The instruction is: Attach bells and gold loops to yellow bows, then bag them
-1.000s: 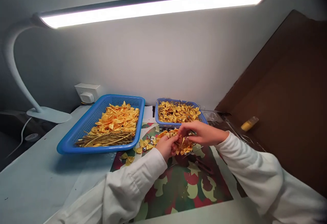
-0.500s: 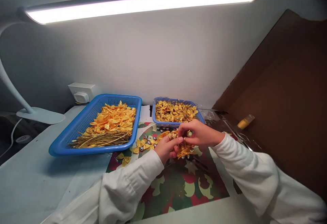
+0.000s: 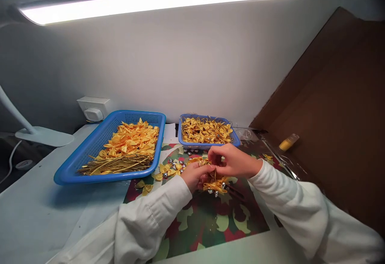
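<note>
My left hand and my right hand meet over a camouflage-patterned mat, both closed on a small cluster of gold ribbon bows with gold cord and little silver bells. The fingertips pinch together just above the cluster. Loose gold bows and silver bells lie on the mat to the left of my hands. Both arms wear white sleeves.
A large blue tray at the left holds gold bows and a bundle of gold cords. A smaller blue basket behind my hands holds finished bows. A brown cardboard panel stands at the right, a lamp base and wall socket at the left.
My hands have dropped slightly toward the mat with the bow cluster, which now hangs lower below the fingers. The view has shifted a little to the right.
</note>
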The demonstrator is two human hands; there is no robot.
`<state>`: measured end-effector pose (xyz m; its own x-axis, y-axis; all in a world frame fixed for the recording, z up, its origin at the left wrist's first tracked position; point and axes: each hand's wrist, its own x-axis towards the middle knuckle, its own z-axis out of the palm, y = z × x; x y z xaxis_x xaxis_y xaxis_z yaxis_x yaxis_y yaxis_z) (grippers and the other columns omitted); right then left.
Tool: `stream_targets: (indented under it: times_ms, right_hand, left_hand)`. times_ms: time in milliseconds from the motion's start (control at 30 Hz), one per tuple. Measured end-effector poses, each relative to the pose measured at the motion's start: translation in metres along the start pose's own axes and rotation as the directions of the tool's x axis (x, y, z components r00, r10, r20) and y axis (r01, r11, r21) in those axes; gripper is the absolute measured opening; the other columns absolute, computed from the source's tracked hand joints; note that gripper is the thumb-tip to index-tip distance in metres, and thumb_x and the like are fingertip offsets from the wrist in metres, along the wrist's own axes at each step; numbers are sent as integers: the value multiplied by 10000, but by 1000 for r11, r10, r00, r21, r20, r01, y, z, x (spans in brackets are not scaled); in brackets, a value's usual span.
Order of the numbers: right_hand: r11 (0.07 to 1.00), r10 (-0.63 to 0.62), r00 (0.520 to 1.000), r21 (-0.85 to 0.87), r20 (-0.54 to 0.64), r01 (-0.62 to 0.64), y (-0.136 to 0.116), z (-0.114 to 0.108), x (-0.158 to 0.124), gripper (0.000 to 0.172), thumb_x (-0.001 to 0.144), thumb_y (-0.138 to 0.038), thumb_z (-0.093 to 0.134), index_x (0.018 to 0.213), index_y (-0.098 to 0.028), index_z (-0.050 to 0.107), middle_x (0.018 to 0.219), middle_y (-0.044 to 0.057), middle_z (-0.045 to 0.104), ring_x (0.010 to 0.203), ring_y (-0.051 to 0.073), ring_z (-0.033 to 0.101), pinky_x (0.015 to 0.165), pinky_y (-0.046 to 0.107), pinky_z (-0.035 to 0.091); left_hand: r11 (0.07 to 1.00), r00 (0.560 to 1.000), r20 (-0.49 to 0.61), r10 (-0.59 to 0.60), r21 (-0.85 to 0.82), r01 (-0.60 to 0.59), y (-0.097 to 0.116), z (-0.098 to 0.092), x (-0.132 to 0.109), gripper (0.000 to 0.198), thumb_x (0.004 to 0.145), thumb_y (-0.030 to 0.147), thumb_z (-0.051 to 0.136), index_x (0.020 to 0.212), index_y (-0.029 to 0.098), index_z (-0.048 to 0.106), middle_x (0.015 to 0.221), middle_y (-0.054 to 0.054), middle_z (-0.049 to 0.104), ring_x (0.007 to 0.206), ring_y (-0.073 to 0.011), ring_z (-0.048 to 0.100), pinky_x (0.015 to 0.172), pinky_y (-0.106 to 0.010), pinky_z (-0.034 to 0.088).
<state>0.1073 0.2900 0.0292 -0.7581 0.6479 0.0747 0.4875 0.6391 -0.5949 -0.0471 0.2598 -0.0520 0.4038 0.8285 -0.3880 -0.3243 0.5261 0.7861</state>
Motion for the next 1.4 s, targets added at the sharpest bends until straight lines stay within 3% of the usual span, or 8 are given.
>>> stream_targets:
  times_ms: [133, 300, 533, 733, 900, 1067, 1200, 1400]
  right_hand:
    - [996, 1, 1000, -89, 0, -1, 3, 7, 3, 185, 654, -61, 560, 794, -179, 532, 614, -49, 510, 527, 77, 431, 487, 185, 345]
    - [993, 1, 1000, -121, 29, 3, 6, 2, 10, 186, 625, -48, 573, 760, -172, 543, 611, -51, 519, 537, 72, 439, 494, 184, 335]
    - [927, 133, 956, 309, 260, -213, 22, -14, 30, 164, 628, -104, 600, 780, -151, 559, 617, -49, 565, 560, 81, 520, 542, 203, 435]
    - [942, 120, 975, 288, 185, -170, 23, -18, 25, 183, 664, -143, 660, 828, -143, 581, 743, -18, 579, 640, 85, 515, 607, 220, 441]
    - [959, 138, 975, 221, 176, -175, 23, -21, 20, 327, 668, -337, 756, 892, -152, 605, 860, 14, 593, 733, 111, 515, 672, 245, 441]
    - [951, 115, 974, 262, 198, -165, 26, -8, 14, 415, 619, -368, 797, 916, -152, 602, 864, 14, 605, 780, 133, 542, 738, 273, 457]
    - [946, 122, 986, 288, 116, -151, 27, -4, 5, 471, 586, -391, 816, 930, -160, 592, 829, 5, 595, 783, 145, 550, 699, 268, 464]
    - [994, -12, 997, 108, -82, 21, 22, -2, -2, 445, 627, -277, 800, 998, -176, 577, 915, 32, 586, 841, 168, 534, 769, 310, 456]
  left_hand:
    - [990, 998, 6, 58, 129, -59, 3, 2, -3, 389, 410, 300, 881, 663, 130, 639, 543, 9, 605, 468, -92, 501, 406, -194, 272]
    - [987, 999, 4, 43, 152, -43, 7, 4, -3, 264, 470, 261, 828, 561, 135, 614, 432, 43, 518, 362, -47, 362, 372, -194, 169]
    - [994, 999, 46, 0, 108, -5, 10, 0, -1, 373, 459, 384, 834, 632, 123, 632, 443, 36, 515, 337, -36, 342, 363, -180, 167]
    - [998, 999, -6, 50, 32, -49, 14, 2, -3, 312, 504, 337, 811, 642, 134, 619, 477, 30, 540, 409, -68, 462, 402, -183, 273]
    - [998, 998, -11, 54, 33, -53, 16, 2, -4, 298, 551, 328, 781, 634, 144, 562, 367, 103, 368, 333, -34, 316, 378, -182, 191]
    - [993, 997, -14, 70, 96, -69, 10, -2, 0, 345, 518, 305, 781, 699, 159, 525, 358, 128, 350, 326, -22, 244, 369, -171, 122]
    - [974, 993, -36, 113, 202, -104, 13, -1, -1, 365, 548, 297, 757, 786, 165, 514, 414, 123, 406, 344, -34, 276, 373, -177, 145]
    - [950, 986, 127, 109, 278, -141, 23, 1, -9, 310, 579, 307, 725, 770, 157, 533, 524, 69, 501, 449, -70, 400, 450, -207, 267]
